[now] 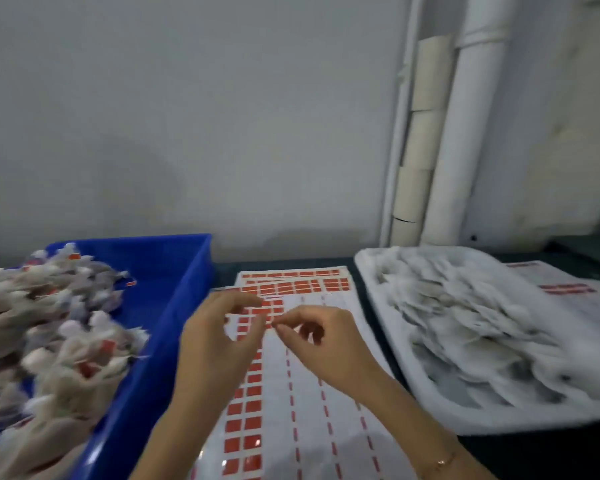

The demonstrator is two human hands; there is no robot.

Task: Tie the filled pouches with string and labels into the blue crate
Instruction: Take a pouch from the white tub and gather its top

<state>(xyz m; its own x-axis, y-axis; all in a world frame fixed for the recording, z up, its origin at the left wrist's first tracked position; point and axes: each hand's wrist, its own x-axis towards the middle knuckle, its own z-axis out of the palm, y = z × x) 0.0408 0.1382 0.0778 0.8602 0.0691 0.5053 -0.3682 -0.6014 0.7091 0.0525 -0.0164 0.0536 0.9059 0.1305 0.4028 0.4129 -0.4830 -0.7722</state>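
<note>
A blue crate [174, 271] stands at the left, heaped with tied white pouches [59, 341] that carry red labels. Between the crate and a white tray lies a sheet of red labels [302, 393]. Both my hands hover over this sheet. My left hand [215, 341] has its thumb and fingers curled toward each other, near the sheet's upper red squares. My right hand [323, 344] pinches its thumb and forefinger together beside the left fingertips. What is pinched is too blurred to tell. The white tray [388, 306] at the right holds a pile of untied white pouches [482, 323].
More label sheets [291, 278] lie behind the front one, and another sheet [568, 289] sits at the far right beyond the tray. White pipes [465, 133] and stacked cardboard tubes [420, 133] stand against the grey wall. The tabletop is dark.
</note>
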